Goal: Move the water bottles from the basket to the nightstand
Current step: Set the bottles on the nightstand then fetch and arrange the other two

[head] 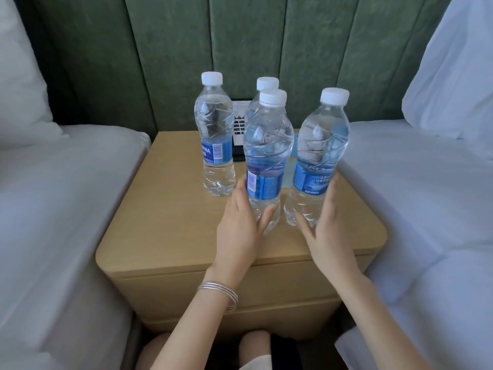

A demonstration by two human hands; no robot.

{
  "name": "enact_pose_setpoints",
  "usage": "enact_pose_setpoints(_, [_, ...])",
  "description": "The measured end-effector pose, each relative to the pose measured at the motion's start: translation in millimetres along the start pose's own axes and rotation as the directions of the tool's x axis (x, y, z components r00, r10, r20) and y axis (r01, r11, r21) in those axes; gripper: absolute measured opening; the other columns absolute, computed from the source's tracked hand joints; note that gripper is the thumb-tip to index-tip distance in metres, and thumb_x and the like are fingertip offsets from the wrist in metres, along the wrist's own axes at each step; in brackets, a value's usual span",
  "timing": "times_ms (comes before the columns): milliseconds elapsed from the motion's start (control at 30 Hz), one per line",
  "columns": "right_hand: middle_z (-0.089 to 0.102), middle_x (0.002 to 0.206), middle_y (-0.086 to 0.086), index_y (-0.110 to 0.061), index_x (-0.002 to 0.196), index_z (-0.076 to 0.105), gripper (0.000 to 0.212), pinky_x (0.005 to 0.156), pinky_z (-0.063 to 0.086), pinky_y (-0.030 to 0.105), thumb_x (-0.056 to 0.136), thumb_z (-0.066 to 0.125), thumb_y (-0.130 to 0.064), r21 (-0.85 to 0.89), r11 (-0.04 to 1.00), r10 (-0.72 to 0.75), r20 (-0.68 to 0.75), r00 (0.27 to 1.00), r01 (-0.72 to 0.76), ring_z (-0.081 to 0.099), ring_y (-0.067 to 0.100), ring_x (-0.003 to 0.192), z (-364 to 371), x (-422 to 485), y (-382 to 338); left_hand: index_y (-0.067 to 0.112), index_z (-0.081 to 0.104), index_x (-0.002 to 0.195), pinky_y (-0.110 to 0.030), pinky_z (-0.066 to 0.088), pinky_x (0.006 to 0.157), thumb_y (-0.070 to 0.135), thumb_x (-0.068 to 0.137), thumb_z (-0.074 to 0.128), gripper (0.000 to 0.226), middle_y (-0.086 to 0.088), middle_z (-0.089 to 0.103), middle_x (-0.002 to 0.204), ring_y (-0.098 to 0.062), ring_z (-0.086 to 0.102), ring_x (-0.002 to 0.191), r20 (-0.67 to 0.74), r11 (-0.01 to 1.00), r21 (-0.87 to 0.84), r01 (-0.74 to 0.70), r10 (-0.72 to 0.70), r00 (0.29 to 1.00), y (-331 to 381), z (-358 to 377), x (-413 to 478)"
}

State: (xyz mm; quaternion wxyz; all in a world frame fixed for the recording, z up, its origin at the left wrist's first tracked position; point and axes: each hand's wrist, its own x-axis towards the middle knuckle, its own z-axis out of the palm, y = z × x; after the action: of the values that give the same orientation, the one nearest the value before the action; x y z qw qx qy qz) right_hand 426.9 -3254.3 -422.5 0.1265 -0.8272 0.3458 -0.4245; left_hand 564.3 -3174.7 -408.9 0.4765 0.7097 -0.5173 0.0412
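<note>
Left hand (240, 225) holds front bottle (266, 145), right hand (328, 231) right bottle (320, 145), on nightstand (165, 209).

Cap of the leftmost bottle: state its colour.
White. The cap shows best in the head view.

4 water bottles (216, 145) on nightstand (165, 209)

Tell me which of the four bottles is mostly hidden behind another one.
The rear bottle: only its cap and shoulder show behind the middle bottle in the left hand.
</note>
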Motion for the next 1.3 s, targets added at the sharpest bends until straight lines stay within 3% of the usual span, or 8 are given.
enact_pose_setpoints(167, [0.042, 0.141, 0.018, -0.011, 0.149, 0.011, 0.073, 0.068, 0.048, 0.033, 0.092, 0.05, -0.036, -0.204, 0.978, 0.048, 0.019, 0.999, -0.043, 0.057, 0.036, 0.107, -1.7, -34.2, 0.3, 0.011, 0.04, 0.139, -0.033, 0.048, 0.073, 0.058, 0.09, 0.032, 0.068, -0.003, 0.064, 0.113, -0.023, 0.062, 0.099, 0.113, 0.921, 0.386, -0.051, 0.008, 0.994, -24.0, -14.1, -22.7])
enact_pose_setpoints(300, [0.045, 0.134, 0.011, -0.009, 0.132, 0.047, 0.044, 0.101, 0.037, 0.025, 0.092, 0.044, -0.029, -0.059, 0.997, -0.054, -0.095, 0.994, 0.048, 0.045, 0.018, 0.123, 0.0, -64.5, -15.8, 0.02, 0.063, 0.119, -0.04, 0.043, 0.096, 0.052, 0.092, 0.03, 0.053, 0.001, 0.063, 0.121, -0.02, 0.056, 0.117, 0.121, 0.837, 0.532, -0.131, 0.078, 0.99, -52.4, -30.5, -35.9])
enact_pose_setpoints(400, [0.052, 0.122, 0.003, -0.008, 0.121, 0.058, 0.034, 0.099, 0.034, 0.014, 0.091, 0.047, -0.021, 0.023, 0.988, -0.152, -0.035, 0.988, 0.153, 0.05, 0.008, 0.113, 8.0, -69.5, -34.7, 0.034, 0.053, 0.131, -0.046, 0.029, 0.109, 0.062, 0.088, 0.014, 0.065, 0.005, 0.05, 0.139, -0.017, 0.04, 0.133, 0.158, 0.803, 0.595, -0.038, -0.071, 0.985, -63.7, -51.5, -36.0])
enact_pose_setpoints(500, [0.055, 0.122, -0.002, -0.01, 0.121, 0.06, 0.035, 0.088, 0.048, 0.025, 0.093, 0.045, -0.025, 0.01, 0.962, -0.272, 0.143, 0.952, 0.274, 0.056, 0.011, 0.108, 26.4, -56.8, -52.2, 0.04, 0.027, 0.144, -0.041, 0.009, 0.117, 0.07, 0.083, 0.003, 0.072, 0.012, 0.022, 0.155, -0.011, 0.013, 0.143, 0.23, 0.782, 0.622, 0.047, -0.239, 0.943, -77.0, -65.7, -19.5])
enact_pose_setpoints(667, [0.058, 0.125, -0.003, -0.013, 0.126, 0.058, 0.045, 0.087, 0.048, 0.025, 0.093, 0.038, -0.036, -0.122, 0.951, -0.258, 0.197, 0.946, 0.285, 0.052, 0.01, 0.113, 41.7, -35.7, -67.2, 0.022, 0.015, 0.15, -0.041, 0.006, 0.117, 0.063, 0.092, 0.026, 0.071, 0.004, 0.016, 0.157, -0.014, 0.008, 0.144, 0.237, 0.786, 0.612, 0.085, -0.286, 0.928, -89.5, -60.6, 15.2])
enact_pose_setpoints(867, [0.061, 0.121, -0.005, -0.012, 0.12, 0.062, 0.044, 0.085, 0.049, 0.026, 0.091, 0.038, -0.035, -0.149, 0.954, -0.233, 0.178, 0.956, 0.261, 0.047, 0.007, 0.111, 45.5, -34.8, -67.6, 0.012, 0.001, 0.15, -0.039, 0.026, 0.111, 0.054, 0.091, 0.046, 0.085, -0.009, 0.031, 0.151, -0.024, 0.035, 0.135, 0.217, 0.92, 0.339, 0.197, -0.28, 0.935, -89.1, -47.5, 50.0])
enact_pose_setpoints(1100, [0.064, 0.115, -0.007, -0.014, 0.112, 0.067, 0.043, 0.077, 0.054, 0.027, 0.09, 0.037, -0.035, -0.202, 0.946, -0.222, 0.171, 0.96, 0.255, 0.045, 0.009, 0.108, 49.7, -31.9, -66.4, 0.011, 0.032, 0.136, -0.036, 0.045, 0.081, 0.048, 0.083, 0.064, 0.072, -0.004, 0.046, 0.135, -0.024, 0.055, 0.11, 0.126, 0.966, 0.13, 0.225, -0.241, 0.962, -80.1, -33.1, 69.8])
enact_pose_setpoints(1300, [0.063, 0.115, -0.009, -0.017, 0.111, 0.068, 0.052, 0.076, 0.051, 0.025, 0.098, 0.023, -0.038, -0.217, 0.932, -0.231, 0.258, 0.938, 0.289, 0.045, 0.008, 0.11, 47.7, -32.1, -67.5, 0.003, 0.045, 0.112, -0.034, 0.041, 0.081, 0.042, 0.068, 0.079, 0.068, -0.011, 0.049, 0.113, -0.03, 0.051, 0.105, -0.098, 0.945, 0.171, 0.279, -0.266, 0.959, -89.7, -40.4, 62.0])
